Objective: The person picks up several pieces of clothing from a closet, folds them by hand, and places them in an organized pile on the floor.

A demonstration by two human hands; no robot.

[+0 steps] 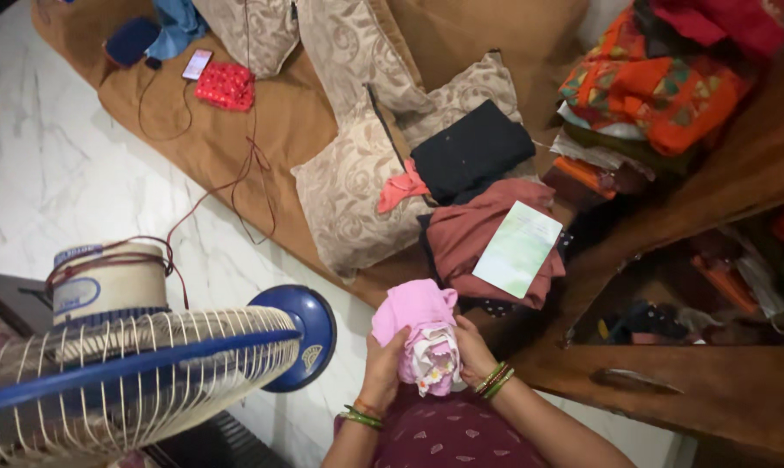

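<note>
At the far left a pedestal fan (132, 364) with a white grille and blue base fills the lower corner, standing on the pale marble floor (45, 173). Beyond it lies a brown mattress (279, 113) with a phone (197, 63), a red pouch (225, 86) and patterned cushions (348, 186).

The left hand (383, 364), green bangles at the wrist, is curled around the left side of a pink cloth bundle (419, 334), fingers closed against the fabric. The bundle sits low in the middle of the view, held in front of the person's body, its pink top bulging above the hands and a white flowered piece tucked into the lower part. The right hand (474, 351) wraps the bundle's right side, thumb pressed on the cloth; its fingers seem folded behind, though they are mostly hidden.

Just above lies a maroon folded garment (470, 238) with a pale green paper (518, 249) on it, then a black folded cloth (471, 149). To the right, a wooden wardrobe (712, 381) holds stacked bright clothes (660, 87).
</note>
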